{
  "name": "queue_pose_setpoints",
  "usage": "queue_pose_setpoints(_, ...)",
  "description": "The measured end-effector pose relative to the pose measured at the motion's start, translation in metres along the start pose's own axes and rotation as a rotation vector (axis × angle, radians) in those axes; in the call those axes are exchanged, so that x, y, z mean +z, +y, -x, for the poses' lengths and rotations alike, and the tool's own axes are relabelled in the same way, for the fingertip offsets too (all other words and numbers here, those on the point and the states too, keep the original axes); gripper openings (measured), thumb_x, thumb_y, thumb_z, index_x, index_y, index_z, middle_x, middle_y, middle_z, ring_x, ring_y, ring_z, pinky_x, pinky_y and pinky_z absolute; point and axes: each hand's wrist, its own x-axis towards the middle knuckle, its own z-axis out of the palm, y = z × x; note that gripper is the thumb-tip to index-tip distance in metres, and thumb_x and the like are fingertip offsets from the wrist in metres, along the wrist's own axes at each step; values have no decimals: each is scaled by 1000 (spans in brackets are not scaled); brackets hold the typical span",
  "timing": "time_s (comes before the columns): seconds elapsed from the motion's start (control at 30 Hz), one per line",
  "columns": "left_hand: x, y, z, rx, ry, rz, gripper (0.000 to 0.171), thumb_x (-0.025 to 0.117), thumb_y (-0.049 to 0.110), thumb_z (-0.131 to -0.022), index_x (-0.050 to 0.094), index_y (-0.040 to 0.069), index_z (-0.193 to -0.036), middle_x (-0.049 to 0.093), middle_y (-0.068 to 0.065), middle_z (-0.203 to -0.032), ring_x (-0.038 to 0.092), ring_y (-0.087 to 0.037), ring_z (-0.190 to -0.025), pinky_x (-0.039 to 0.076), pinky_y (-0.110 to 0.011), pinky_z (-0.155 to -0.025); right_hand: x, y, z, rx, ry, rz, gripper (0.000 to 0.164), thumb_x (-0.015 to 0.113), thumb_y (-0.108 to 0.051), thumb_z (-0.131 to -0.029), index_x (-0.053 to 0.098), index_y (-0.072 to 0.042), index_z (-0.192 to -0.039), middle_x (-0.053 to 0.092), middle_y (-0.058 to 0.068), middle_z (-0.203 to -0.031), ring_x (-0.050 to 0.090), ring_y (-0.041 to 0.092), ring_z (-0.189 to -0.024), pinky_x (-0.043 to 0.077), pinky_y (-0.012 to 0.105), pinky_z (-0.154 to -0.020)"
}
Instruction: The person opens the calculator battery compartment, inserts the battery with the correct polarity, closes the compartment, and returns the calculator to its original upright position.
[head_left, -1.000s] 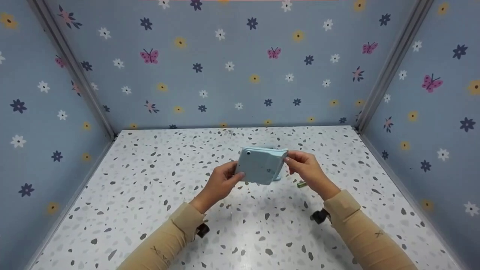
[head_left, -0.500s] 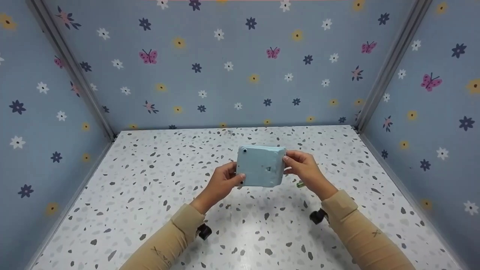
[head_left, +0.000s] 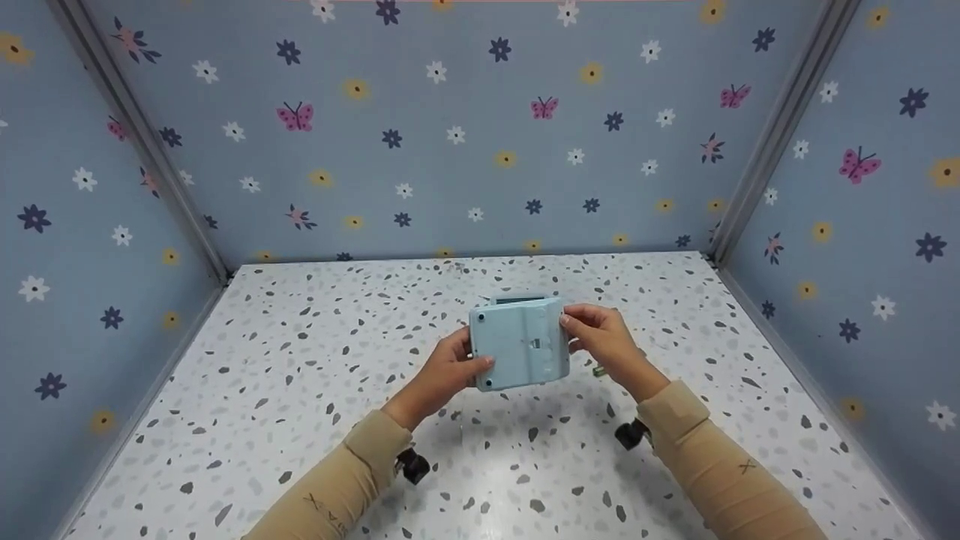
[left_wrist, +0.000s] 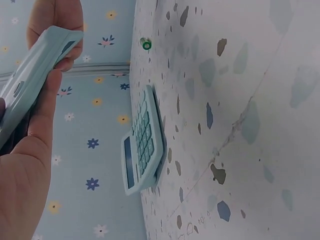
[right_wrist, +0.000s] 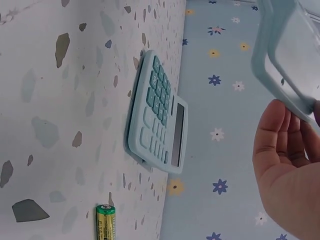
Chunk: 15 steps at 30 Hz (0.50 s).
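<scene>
A pale blue calculator [head_left: 510, 349] is held up above the table, its back with dark round feet and a small latch mark facing the head camera. My left hand [head_left: 448, 365] grips its left edge, thumb lying over the back. At the opposite edge, my right hand [head_left: 606, 337] pinches the casing between thumb and fingers. The keys of the held calculator face away from the head view. Behind it on the table sits a second pale blue calculator [right_wrist: 157, 112], keys and dark display showing in both wrist views, mostly hidden in the head view.
A green and gold battery [right_wrist: 105, 222] lies on the speckled white table [head_left: 300, 420], beneath my right hand in the head view. Blue flowered panels [head_left: 465, 105] enclose the table at the back and both sides, joined by grey corner posts [head_left: 780, 135].
The held calculator has turned so its back faces the head camera more squarely, and it has shifted slightly down and left. The second calculator's top edge now shows behind it. Both hands keep hold.
</scene>
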Motion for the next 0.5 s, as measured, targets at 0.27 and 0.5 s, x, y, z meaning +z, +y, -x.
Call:
queue_pose_setpoints(0.27,1,0,-3,9,-10,34,68,59,7,-109,28,6,-169,48,-27,-164,55,-47,-147,57,-58,-111,6,-7,3,-56,56,70,34,70,-18,-106,66,0,-135,73,15,-118,71,17,-97,63,26,-78)
queue_pose_setpoints(0.5,2,-1,-3,18,24,31,67,57,4,-109,27,4,-169,47,-28,-164,55,-48,-146,59,-57,-109,18,-11,8,-114,41,161,41,75,-16,-101,67,1,-138,69,23,-138,71,30,-114,64,35,-94)
